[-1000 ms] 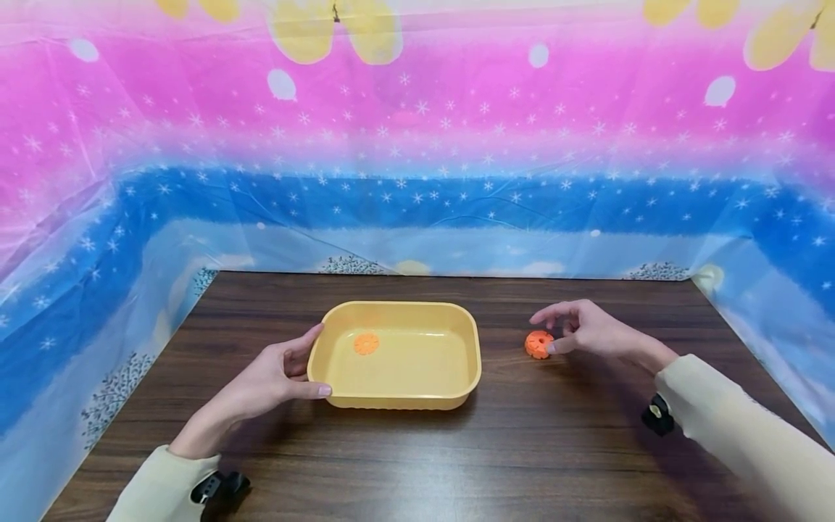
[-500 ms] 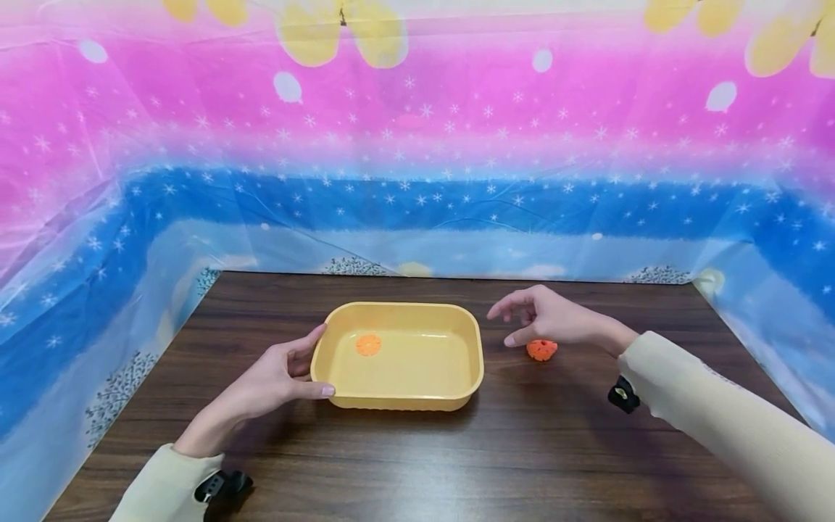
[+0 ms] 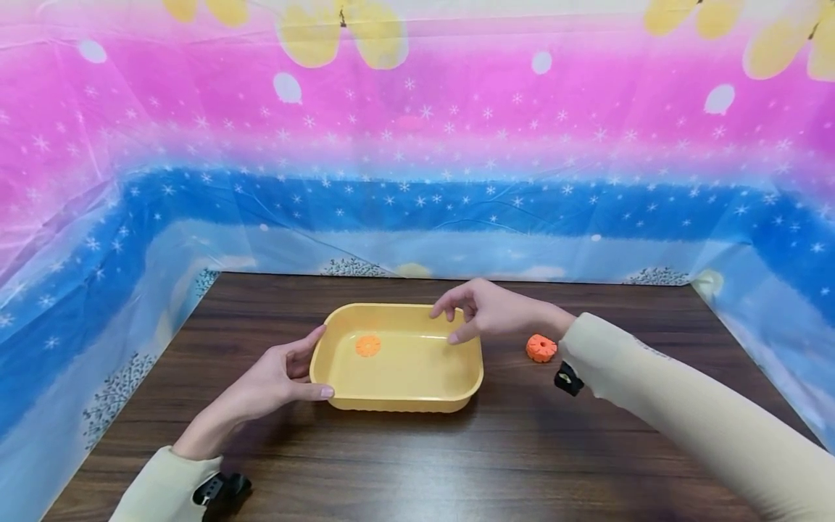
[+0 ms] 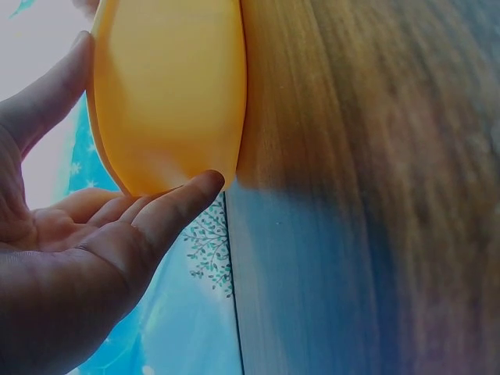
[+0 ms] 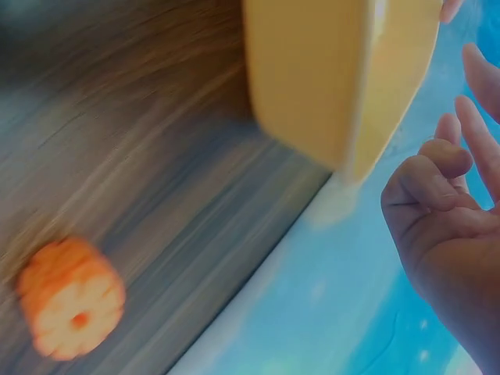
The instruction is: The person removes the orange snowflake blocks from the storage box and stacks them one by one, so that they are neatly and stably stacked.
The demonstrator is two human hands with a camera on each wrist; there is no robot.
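Observation:
A yellow plastic tray (image 3: 399,401) sits mid-table with a flat orange slice (image 3: 368,345) lying on its floor. My left hand (image 3: 305,362) holds the tray's left end, thumb along the front wall and fingers against the side; the left wrist view shows that hand (image 4: 117,226) pressed to the tray (image 4: 168,86). My right hand (image 3: 466,319) hovers empty over the tray's far right corner, fingers loosely spread. A chunky orange ribbed piece (image 3: 541,348) lies on the table right of the tray, behind my right wrist. The right wrist view shows that piece (image 5: 72,297), the tray (image 5: 312,70) and my right hand (image 5: 445,219).
The dark wooden table (image 3: 417,464) is walled at the back and both sides by a pink and blue starry plastic sheet (image 3: 417,181). Black wrist mounts sit at both cuffs.
My right hand has left the orange ribbed piece and swung left to above the tray's right end. The piece stays on the table. My left hand and the tray have not moved.

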